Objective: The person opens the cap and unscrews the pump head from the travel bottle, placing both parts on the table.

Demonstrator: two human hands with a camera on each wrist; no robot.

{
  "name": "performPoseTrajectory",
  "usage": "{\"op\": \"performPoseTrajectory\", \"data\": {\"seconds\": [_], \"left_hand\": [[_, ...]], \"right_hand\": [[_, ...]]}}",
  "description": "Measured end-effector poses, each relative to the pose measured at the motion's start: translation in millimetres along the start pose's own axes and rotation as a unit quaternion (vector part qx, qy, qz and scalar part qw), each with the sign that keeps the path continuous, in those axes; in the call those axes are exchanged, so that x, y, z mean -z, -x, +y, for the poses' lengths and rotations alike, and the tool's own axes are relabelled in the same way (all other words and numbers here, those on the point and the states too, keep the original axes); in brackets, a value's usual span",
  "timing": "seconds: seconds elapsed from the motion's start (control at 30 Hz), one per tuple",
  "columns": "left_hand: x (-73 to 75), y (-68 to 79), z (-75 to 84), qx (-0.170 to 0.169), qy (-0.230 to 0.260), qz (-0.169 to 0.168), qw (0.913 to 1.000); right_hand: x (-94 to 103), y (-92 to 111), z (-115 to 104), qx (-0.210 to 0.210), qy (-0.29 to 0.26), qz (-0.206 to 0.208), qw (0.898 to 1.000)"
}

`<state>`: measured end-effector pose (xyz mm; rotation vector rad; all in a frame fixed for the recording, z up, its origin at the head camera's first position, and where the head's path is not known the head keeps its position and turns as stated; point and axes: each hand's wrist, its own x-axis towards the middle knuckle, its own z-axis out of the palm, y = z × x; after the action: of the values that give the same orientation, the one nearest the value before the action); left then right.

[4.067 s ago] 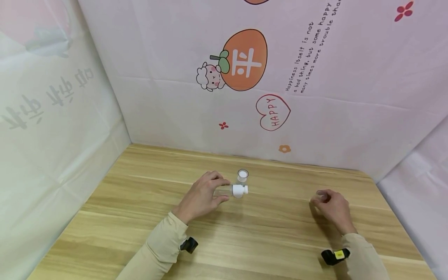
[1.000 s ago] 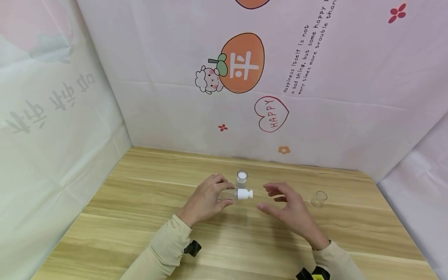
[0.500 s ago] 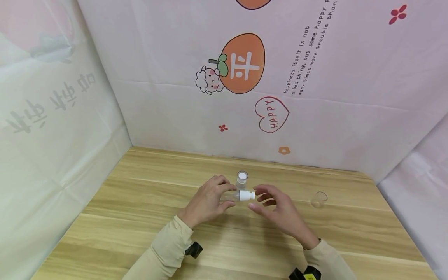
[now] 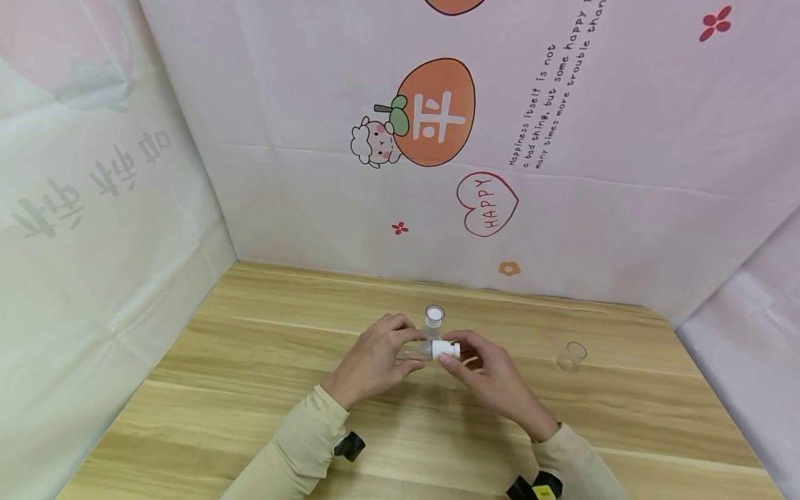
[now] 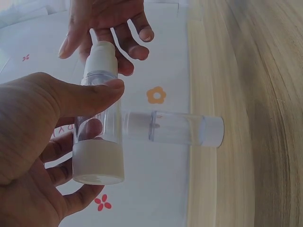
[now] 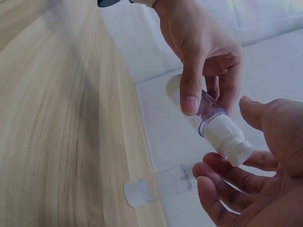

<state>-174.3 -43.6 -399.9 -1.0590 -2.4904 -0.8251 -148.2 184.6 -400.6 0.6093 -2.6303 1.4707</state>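
My left hand grips a small clear pump bottle by its body, thumb on one side and fingers on the other. The bottle lies about level above the table, its white pump head pointing right. In the left wrist view its white base shows below the thumb. My right hand is spread around the pump head; in the right wrist view its thumb stays apart and the fingers lie close beneath the nozzle. Whether they touch it is unclear. A second clear bottle stands upright just behind.
A clear cap rests on the wooden table to the right. Printed white cloth walls the back and sides of the table. A black wrist camera sits at the left sleeve.
My right hand let go of the clear cap on the right, then moved left to the pump head. The held bottle shifted slightly right.
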Motion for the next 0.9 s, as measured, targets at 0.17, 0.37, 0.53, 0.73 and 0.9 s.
{"op": "performPoseTrajectory", "data": {"seconds": [0.17, 0.37, 0.53, 0.73, 0.9], "left_hand": [[-0.9, -1.1, 1.3, 0.0, 0.002, -0.001, 1.0], [-1.6, -1.5, 2.0, 0.003, -0.002, -0.003, 1.0], [-1.4, -1.8, 2.8, 0.005, 0.002, -0.006, 1.0], [-1.9, -1.3, 2.3, 0.002, 0.008, -0.01, 0.9999], [-2.1, -1.0, 2.0, 0.001, 0.009, -0.017, 0.9998]], "right_hand": [[-0.1, -1.7, 1.0, -0.012, 0.015, 0.006, 1.0], [-1.0, -3.2, 2.7, -0.015, 0.011, 0.013, 1.0], [-1.4, -4.2, 2.7, -0.019, 0.002, 0.018, 1.0], [-4.5, -5.2, 5.9, -0.015, 0.006, 0.03, 0.999], [-5.4, -5.1, 7.4, -0.015, 0.007, 0.036, 0.999]]}}
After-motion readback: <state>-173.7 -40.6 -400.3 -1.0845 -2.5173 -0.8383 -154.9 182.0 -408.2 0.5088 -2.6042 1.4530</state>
